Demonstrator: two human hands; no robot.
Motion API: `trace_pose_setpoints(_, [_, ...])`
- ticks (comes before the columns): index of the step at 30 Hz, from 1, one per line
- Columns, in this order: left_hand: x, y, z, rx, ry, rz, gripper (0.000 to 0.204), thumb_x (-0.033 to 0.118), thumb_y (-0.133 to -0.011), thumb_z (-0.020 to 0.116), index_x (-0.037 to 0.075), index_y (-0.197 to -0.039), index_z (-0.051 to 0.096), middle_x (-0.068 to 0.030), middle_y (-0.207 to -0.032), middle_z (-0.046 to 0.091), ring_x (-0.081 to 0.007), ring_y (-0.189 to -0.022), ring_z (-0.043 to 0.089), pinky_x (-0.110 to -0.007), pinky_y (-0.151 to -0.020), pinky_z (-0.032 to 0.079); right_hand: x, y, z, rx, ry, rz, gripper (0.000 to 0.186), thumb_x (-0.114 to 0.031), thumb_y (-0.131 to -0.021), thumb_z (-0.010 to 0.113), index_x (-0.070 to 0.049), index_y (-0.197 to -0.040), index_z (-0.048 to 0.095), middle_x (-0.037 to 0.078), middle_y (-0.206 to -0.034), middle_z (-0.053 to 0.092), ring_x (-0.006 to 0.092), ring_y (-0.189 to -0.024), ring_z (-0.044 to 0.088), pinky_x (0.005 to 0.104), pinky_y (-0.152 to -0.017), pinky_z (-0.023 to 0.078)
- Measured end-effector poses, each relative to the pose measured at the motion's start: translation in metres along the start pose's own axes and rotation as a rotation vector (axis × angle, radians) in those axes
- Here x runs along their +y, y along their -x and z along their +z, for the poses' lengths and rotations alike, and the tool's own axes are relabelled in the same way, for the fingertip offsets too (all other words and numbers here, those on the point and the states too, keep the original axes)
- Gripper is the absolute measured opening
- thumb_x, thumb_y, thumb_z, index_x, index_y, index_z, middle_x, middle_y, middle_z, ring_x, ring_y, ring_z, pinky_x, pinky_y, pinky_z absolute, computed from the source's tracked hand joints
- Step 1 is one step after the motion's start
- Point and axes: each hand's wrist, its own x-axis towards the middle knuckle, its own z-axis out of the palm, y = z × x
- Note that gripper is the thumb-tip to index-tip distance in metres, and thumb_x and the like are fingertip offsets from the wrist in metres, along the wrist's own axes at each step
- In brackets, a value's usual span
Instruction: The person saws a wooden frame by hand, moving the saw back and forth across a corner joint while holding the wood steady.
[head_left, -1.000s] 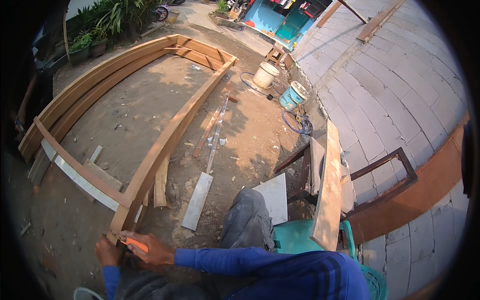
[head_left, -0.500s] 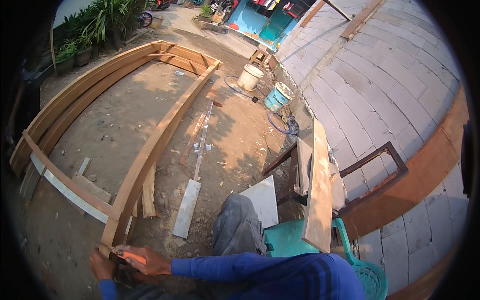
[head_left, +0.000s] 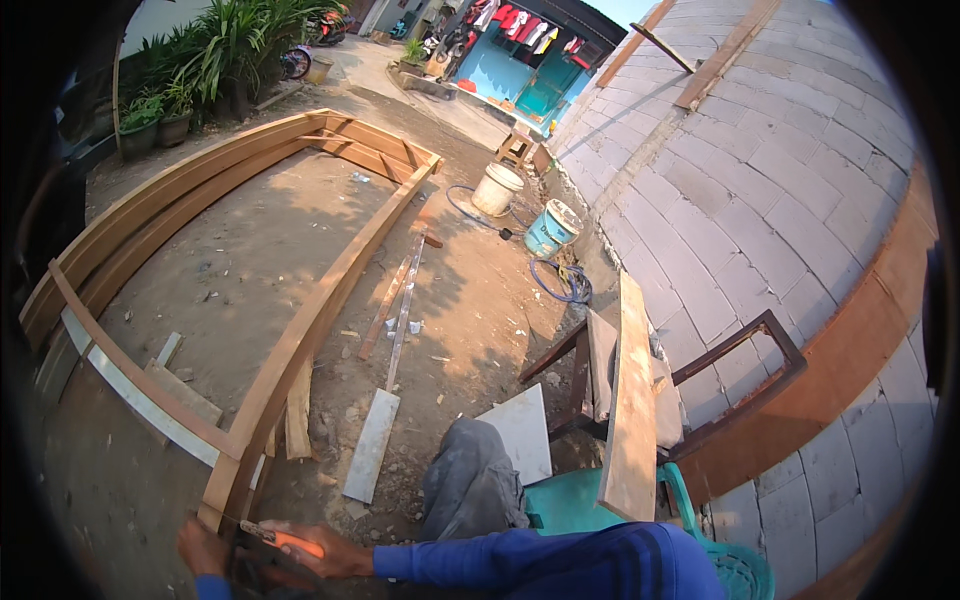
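Observation:
My right hand (head_left: 325,550) is closed around the orange handle of a hand saw (head_left: 300,543). Its thin blade, seen almost edge-on, reaches left across the near end of a long wooden beam (head_left: 283,385). Just left of the blade, my left hand (head_left: 203,550) grips that beam end, with its fingers partly hidden in shadow. The beam forms the right side of a large wooden frame (head_left: 165,180) lying over the dirt ground. A thinner crosspiece (head_left: 135,370) joins the frame's two sides near me.
Right of my knee stands a green plastic chair (head_left: 570,497) with a loose plank (head_left: 632,400) leaning over it. Board pieces (head_left: 372,445) and strips lie on the dirt. Farther off are a white bucket (head_left: 497,190), a blue bucket (head_left: 552,228) and a coiled hose (head_left: 562,280). A block wall (head_left: 740,200) rises at right.
My right hand has drawn the saw to the right, away from my left hand, which stays on the beam end. The whole view has tilted up slightly.

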Motion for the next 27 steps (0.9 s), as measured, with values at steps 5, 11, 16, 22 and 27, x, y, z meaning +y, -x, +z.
trace_pose_setpoints(5, [-0.014, -0.005, 0.01, -0.025, 0.058, 0.028, 0.066, 0.038, -0.059, 0.096, -0.004, -0.098, 0.063, -0.0297, -0.096, 0.069, -0.0502, -0.095, 0.066, -0.056, -0.083, 0.054, -0.003, -0.022, 0.011, -0.001, -0.036, -0.035, 0.053, -0.022, -0.102, 0.056, -0.01, -0.153, 0.045, 0.015, -0.138, 0.064, 0.0323, -0.118, 0.066, 0.0412, -0.103, 0.049])
trace_pose_setpoints(11, [-0.031, -0.002, 0.023, 0.088, -0.08, 0.06, 0.057, 0.033, -0.063, 0.093, -0.003, -0.097, 0.063, -0.0292, -0.096, 0.069, -0.0494, -0.093, 0.066, -0.057, -0.082, 0.054, -0.046, 0.116, -0.066, -0.168, -0.073, 0.308, 0.05, -0.029, -0.107, 0.052, -0.008, -0.152, 0.047, 0.015, -0.142, 0.061, 0.0284, -0.125, 0.063, 0.0389, -0.11, 0.046])
trace_pose_setpoints(16, [-0.04, -0.007, 0.039, 0.038, 0.017, 0.042, 0.059, 0.033, -0.062, 0.092, -0.002, -0.1, 0.064, -0.0282, -0.095, 0.07, -0.0498, -0.091, 0.067, -0.056, -0.08, 0.056, -0.006, 0.013, -0.006, -0.056, -0.01, 0.077, 0.05, -0.024, -0.106, 0.052, -0.009, -0.153, 0.044, 0.014, -0.136, 0.065, 0.0267, -0.119, 0.065, 0.0383, -0.105, 0.047])
trace_pose_setpoints(22, [-0.049, -0.011, 0.056, 0.16, 0.032, 0.108, 0.064, 0.034, -0.058, 0.094, -0.002, -0.1, 0.064, -0.0266, -0.092, 0.07, -0.0493, -0.091, 0.067, -0.056, -0.081, 0.055, -0.004, 0.006, 0.005, 0.008, -0.031, -0.011, 0.05, -0.024, -0.106, 0.054, -0.01, -0.154, 0.045, 0.016, -0.137, 0.064, 0.0305, -0.116, 0.066, 0.0378, -0.1, 0.048])
trace_pose_setpoints(27, [-0.033, -0.001, 0.031, 0.125, -0.024, 0.058, 0.06, 0.033, -0.059, 0.093, 0.0, -0.1, 0.064, -0.026, -0.092, 0.07, -0.0492, -0.093, 0.066, -0.056, -0.085, 0.054, -0.041, 0.143, -0.053, -0.04, -0.348, 0.131, 0.064, -0.032, -0.103, 0.061, -0.012, -0.159, 0.037, 0.014, -0.155, 0.05, 0.0301, -0.131, 0.06, 0.0418, -0.116, 0.042])
